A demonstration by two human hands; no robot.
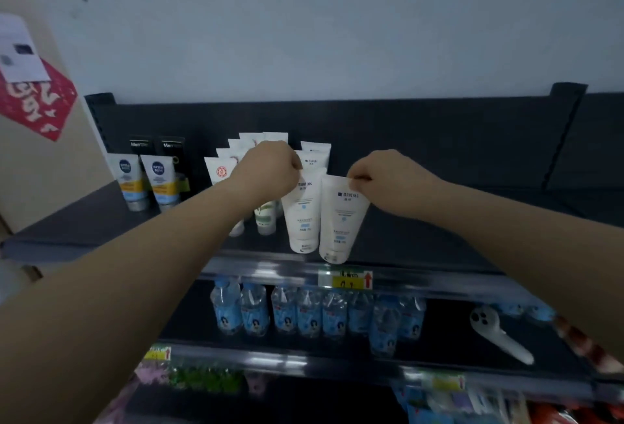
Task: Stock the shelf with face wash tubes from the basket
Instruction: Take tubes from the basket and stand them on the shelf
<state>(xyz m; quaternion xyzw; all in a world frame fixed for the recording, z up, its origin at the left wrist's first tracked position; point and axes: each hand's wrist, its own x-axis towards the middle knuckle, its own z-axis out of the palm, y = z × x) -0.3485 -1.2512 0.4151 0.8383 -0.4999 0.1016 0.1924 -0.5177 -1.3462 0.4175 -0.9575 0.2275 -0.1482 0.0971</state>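
Top shelf [439,227]: four white face wash tubes [312,162] of one brand counted near the middle, caps down.
- Two rear tubes [316,148] stand one behind the other toward the back panel.
- The other two stand side by side and touching, near the front edge.
- The left hand [266,170], fingers curled, pinches the crimped top of the left front tube [301,217], which stands upright.
- The right hand [388,180], fingers curled, pinches the top corner of the right front tube [341,224]. This tube leans slightly, with its cap at the shelf's front edge. Whether the cap rests on the shelf cannot be told.

Same shelf, toward the left end:
- Two blue-and-yellow tubes [130,184] stand in front, with two black packs [140,145] just behind them.
- Between these and the face wash is a file of red-emblem tubes [221,172], white, at least four. The rear ones are partly hidden by the left hand.
- One green-and-white tube [265,217] stands beneath the left wrist.

Lower shelf [449,332]:
- Eight water bottles [309,315] counted in a row, blurred.
- One white handheld device [499,336] lies toward the right end.

Shelf front rails: three yellow price tags [349,280] counted.

Wall at left: one red paper [37,106], with one white sheet [20,52] overlapping it.
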